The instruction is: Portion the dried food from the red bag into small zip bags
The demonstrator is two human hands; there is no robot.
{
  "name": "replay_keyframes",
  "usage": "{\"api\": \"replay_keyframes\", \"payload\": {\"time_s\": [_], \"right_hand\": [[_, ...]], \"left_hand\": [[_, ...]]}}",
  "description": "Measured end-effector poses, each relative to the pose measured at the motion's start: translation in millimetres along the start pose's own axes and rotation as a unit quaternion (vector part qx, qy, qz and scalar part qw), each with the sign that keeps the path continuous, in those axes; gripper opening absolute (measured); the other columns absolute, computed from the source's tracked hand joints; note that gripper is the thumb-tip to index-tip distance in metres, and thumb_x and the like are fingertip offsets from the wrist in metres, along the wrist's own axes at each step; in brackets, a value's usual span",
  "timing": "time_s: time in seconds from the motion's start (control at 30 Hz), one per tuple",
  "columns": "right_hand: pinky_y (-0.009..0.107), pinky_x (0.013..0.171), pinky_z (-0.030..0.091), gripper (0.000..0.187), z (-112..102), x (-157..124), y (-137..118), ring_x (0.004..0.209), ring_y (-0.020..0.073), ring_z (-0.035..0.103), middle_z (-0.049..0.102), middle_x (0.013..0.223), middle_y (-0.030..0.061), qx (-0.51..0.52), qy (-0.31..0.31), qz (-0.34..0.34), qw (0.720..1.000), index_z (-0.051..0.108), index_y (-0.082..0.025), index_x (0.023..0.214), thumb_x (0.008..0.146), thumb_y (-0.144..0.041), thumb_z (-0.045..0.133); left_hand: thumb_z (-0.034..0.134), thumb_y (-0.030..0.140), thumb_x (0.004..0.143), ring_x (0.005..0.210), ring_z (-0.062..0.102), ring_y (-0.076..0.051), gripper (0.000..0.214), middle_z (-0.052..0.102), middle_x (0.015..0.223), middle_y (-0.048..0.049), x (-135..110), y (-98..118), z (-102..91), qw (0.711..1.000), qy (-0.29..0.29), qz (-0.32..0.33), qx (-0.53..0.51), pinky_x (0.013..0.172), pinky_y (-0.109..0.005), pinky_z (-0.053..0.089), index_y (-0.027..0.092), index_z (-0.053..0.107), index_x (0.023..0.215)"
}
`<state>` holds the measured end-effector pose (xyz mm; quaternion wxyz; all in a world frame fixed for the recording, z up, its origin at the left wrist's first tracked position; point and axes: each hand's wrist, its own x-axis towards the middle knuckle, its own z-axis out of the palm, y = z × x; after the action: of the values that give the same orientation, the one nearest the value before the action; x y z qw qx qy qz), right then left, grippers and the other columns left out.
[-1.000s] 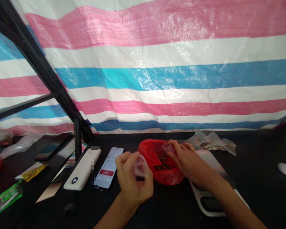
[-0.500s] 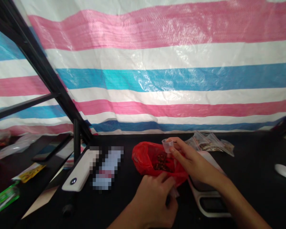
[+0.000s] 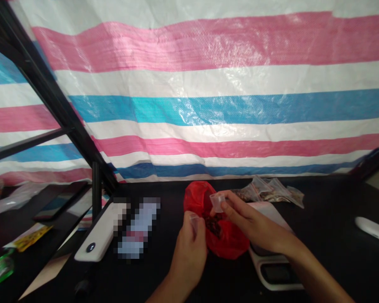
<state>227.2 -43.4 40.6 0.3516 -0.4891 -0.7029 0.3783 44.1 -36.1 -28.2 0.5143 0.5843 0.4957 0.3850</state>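
The right hand (image 3: 251, 221) pinches a small clear plastic cup (image 3: 217, 203), probably light, squeezable, best held under its rim. The left hand (image 3: 190, 248) clasps a clear plastic piece (image 3: 194, 219) at the edge of the red plastic bag (image 3: 230, 247)

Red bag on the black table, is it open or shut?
The red bag is open: its mouth gapes, and small dark pieces show inside.
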Motion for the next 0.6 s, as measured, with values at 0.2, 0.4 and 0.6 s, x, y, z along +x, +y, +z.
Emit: {"api": "replay_keyframes", "payload": {"time_s": [0.2,0.4,0.6], "right_hand": [[0.029,0.086,0.051,0.034,2.1,-4.6,-11.7,0.093,0.0175,0.062,0.064,0.101,0.0011,0.023,-0.079,0.034,0.996,0.055,-0.025,0.109,0.105,-0.052,0.035],[0.029,0.074,0.046,0.019,6.2,2.6,0.5,0.082,0.0182,0.062,0.067,0.094,0.0018,-0.132,-0.008,0.039,0.99,0.06,-0.023,0.105,0.1,-0.038,0.049],[0.03,0.076,0.044,0.018,19.6,6.3,13.0,0.09,0.022,0.066,0.07,0.111,0.0071,-0.264,-0.003,0.055,0.963,0.064,-0.022,0.109,0.092,-0.023,0.059]], "left_hand": [[0.068,0.015,0.079,0.072,0.061,-0.015,0.029,0.061,0.082,0.0009,2.3,-6.0,8.4,0.994,-0.006,0.042,-0.102,0.063,-0.025,0.05,0.021,0.047,0.098],[0.054,0.001,0.067,0.07,0.056,-0.013,0.035,0.053,0.078,0.0043,14.6,-0.7,0.3,0.984,0.081,0.069,-0.142,0.062,-0.021,0.047,0.022,0.045,0.094],[0.058,0.008,0.077,0.081,0.058,-0.015,0.036,0.053,0.091,0.0008,17.6,-4.0,-8.0,0.983,0.144,0.102,-0.046,0.074,-0.026,0.049,0.022,0.043,0.106]]}}
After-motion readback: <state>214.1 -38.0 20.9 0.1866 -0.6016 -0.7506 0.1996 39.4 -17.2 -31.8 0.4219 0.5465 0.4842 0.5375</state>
